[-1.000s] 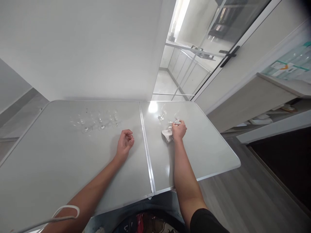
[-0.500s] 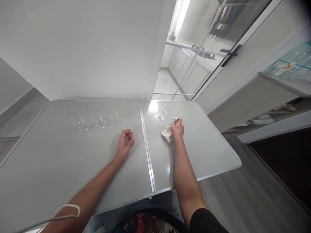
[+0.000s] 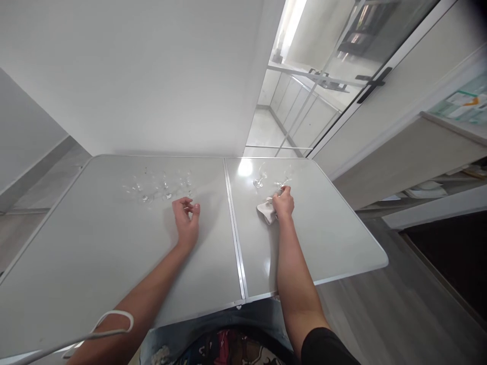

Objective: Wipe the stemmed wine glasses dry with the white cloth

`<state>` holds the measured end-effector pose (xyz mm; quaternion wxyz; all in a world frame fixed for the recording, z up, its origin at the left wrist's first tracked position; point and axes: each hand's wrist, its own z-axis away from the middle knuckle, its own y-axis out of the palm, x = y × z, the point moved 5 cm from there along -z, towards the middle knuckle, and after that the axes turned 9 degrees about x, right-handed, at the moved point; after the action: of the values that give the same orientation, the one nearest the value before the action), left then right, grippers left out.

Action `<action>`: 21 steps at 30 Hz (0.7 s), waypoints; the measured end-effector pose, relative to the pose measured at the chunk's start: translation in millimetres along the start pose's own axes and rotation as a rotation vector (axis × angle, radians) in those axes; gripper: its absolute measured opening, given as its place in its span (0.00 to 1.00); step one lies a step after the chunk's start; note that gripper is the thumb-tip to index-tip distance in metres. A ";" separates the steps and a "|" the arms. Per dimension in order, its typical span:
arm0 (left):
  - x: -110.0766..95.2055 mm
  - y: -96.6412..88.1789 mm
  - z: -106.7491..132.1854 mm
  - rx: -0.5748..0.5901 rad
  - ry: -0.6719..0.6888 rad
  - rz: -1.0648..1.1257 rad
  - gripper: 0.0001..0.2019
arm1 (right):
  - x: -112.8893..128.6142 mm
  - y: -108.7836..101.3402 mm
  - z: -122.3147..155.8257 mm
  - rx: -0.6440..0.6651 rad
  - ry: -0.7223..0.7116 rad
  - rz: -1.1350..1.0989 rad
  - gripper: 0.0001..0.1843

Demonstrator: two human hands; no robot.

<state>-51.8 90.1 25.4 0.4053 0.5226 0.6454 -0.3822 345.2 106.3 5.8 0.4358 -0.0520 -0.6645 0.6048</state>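
The clear, rounded glasses [image 3: 168, 194] left of the metal seam [image 3: 235, 228] nearly vanish against the glossy pale tabletop [image 3: 114, 253], their number hard to make out. Near them, the left hand [image 3: 186, 218] is half open, fingers loosely curled. The right hand [image 3: 283, 204], clamped on a crumpled white cloth [image 3: 267, 211], partly hides it; whether it touches the thin glass [image 3: 282, 183] just beyond, I cannot tell. The picture's right edge cuts off a shelf [image 3: 452, 126].
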 end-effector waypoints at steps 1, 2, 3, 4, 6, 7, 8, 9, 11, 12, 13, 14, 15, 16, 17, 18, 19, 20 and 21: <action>-0.1 -4.0 -1.2 -0.043 0.015 -0.029 0.13 | 0.1 0.0 -0.2 0.003 0.002 0.009 0.25; 0.2 -7.6 -2.2 -0.080 0.024 -0.061 0.14 | 0.3 0.2 -0.5 0.009 0.004 0.018 0.26; 1.2 -10.6 -3.2 -0.109 0.025 -0.090 0.14 | 0.6 0.4 -0.7 0.014 0.005 0.024 0.26; 3.2 -12.8 -4.3 -0.125 0.016 -0.106 0.14 | 0.9 0.6 -0.8 0.019 0.004 0.027 0.27; 10.5 -14.6 -7.4 -0.115 -0.021 -0.094 0.17 | 1.8 0.6 -0.2 0.026 -0.002 0.025 0.28; 15.5 -14.1 -9.4 -0.090 -0.045 -0.066 0.20 | 2.3 -0.1 0.6 0.023 -0.008 0.019 0.28; 21.1 -12.6 -11.6 -0.052 -0.072 -0.024 0.23 | 3.1 -1.8 2.1 0.009 -0.017 0.010 0.28; 26.8 -10.5 -13.9 -0.007 -0.100 0.025 0.27 | 4.2 -4.7 4.4 -0.023 -0.027 -0.002 0.27; 36.6 -5.3 -18.1 0.085 -0.142 0.133 0.33 | 7.9 -13.5 11.5 -0.123 -0.056 -0.035 0.25; 40.1 -3.0 -20.0 0.120 -0.153 0.188 0.35 | 11.1 -18.4 16.3 -0.178 -0.079 -0.053 0.22; 42.5 -1.3 -21.7 0.143 -0.156 0.238 0.36 | 15.3 -22.8 21.7 -0.225 -0.108 -0.072 0.19; 43.9 -0.2 -23.2 0.155 -0.155 0.284 0.37 | 20.7 -26.3 27.5 -0.257 -0.145 -0.091 0.17; 44.6 0.5 -24.5 0.162 -0.153 0.325 0.36 | 27.1 -28.4 33.4 -0.276 -0.189 -0.109 0.15; 44.9 1.2 -25.6 0.168 -0.153 0.361 0.36 | 34.2 -29.3 39.4 -0.282 -0.238 -0.125 0.14; 44.9 1.8 -26.7 0.175 -0.156 0.392 0.37 | 41.7 -29.1 45.4 -0.280 -0.286 -0.137 0.13; 44.7 2.4 -27.8 0.183 -0.160 0.421 0.37 | 49.2 -27.6 51.2 -0.269 -0.330 -0.143 0.13; 44.4 2.8 -28.8 0.191 -0.163 0.447 0.38 | 56.2 -25.0 56.5 -0.251 -0.369 -0.145 0.13; 44.3 3.0 -29.9 0.197 -0.166 0.468 0.38 | 62.5 -21.7 61.5 -0.228 -0.400 -0.147 0.13; 44.3 2.9 -31.0 0.199 -0.169 0.483 0.38 | 68.0 -17.9 65.9 -0.204 -0.424 -0.152 0.12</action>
<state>-58.3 135.2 -3.9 0.4837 0.6651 0.4251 -0.3781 269.3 92.1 63.5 0.3231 0.0826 -0.8008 0.4976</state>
